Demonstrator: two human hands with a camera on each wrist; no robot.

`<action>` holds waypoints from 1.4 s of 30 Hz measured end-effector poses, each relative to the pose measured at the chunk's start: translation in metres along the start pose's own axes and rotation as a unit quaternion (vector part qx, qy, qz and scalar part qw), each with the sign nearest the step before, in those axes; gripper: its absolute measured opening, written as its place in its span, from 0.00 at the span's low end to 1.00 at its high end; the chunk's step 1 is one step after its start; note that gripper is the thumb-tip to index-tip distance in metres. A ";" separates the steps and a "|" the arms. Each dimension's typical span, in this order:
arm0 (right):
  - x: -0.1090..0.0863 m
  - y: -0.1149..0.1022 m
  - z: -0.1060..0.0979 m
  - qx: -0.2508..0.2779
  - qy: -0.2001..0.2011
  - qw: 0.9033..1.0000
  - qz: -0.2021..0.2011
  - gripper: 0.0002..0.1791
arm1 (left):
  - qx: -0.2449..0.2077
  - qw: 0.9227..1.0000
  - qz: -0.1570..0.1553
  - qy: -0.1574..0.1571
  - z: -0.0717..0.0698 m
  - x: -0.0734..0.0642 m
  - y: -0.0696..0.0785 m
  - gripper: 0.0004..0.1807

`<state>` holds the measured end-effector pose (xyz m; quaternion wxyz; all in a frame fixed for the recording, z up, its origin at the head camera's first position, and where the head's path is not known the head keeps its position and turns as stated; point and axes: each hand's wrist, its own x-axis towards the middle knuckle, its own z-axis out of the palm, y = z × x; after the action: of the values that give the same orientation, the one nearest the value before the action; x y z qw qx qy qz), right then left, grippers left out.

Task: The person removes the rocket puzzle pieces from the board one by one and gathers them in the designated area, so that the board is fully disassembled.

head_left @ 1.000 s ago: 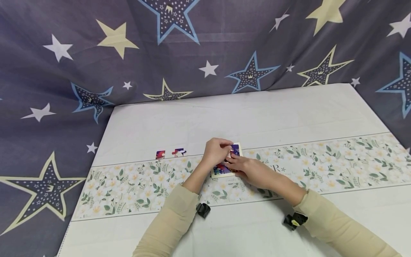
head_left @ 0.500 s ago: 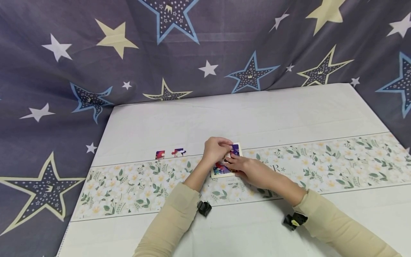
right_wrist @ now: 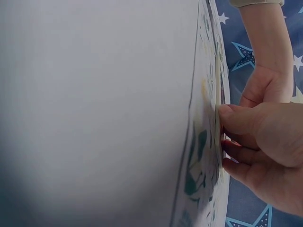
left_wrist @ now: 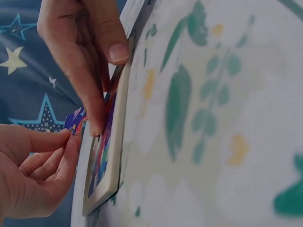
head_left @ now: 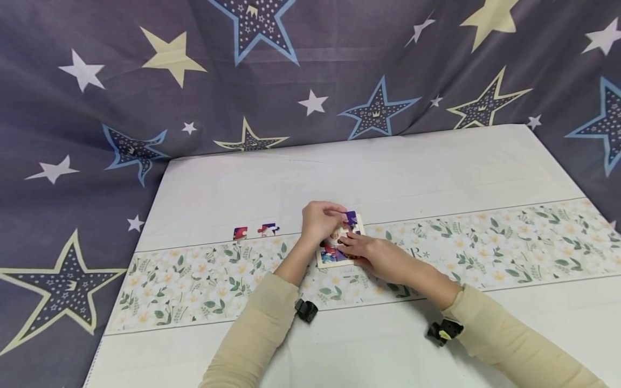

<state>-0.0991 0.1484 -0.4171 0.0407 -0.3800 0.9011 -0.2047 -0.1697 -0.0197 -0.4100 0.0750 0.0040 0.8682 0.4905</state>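
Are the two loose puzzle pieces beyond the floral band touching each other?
No, the head view shows a gap between the left loose piece and the right loose piece.

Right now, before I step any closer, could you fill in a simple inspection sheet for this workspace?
Surface: white table covering with a floral band across it.
Job's things: puzzle tray, its picture partly hidden by hands; two loose pieces lie to its left.
Clutter: nothing seen.
Left hand: pinches a puzzle piece at the tray's far side.
Right hand: a finger touches the puzzle's face; thumb at the tray's edge.
Cables: nothing seen.
Surroundings: dark star-patterned curtain behind and at both sides; black devices by both sleeves.
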 end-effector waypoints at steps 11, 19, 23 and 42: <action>0.001 -0.002 -0.001 0.000 -0.012 1.000 0.010 0.22 | 0.000 0.998 -0.055 -0.012 -0.019 0.002 -0.003 0.05; 0.002 -0.001 -0.003 0.001 -0.011 1.000 0.011 0.23 | -0.028 0.996 -0.078 -0.034 -0.036 0.005 -0.007 0.06; 0.002 -0.001 -0.003 0.005 -0.008 1.000 0.012 0.22 | -0.048 0.995 -0.083 -0.027 -0.046 0.005 -0.008 0.07; -0.001 -0.004 -0.002 0.014 -0.017 1.000 0.014 0.23 | 0.015 0.997 -0.075 0.009 -0.090 0.003 -0.026 0.08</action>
<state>-0.0962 0.1467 -0.4135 0.0637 -0.3702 0.9026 -0.2100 -0.1827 -0.1093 -0.3866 0.1036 -0.0640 0.8740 0.4704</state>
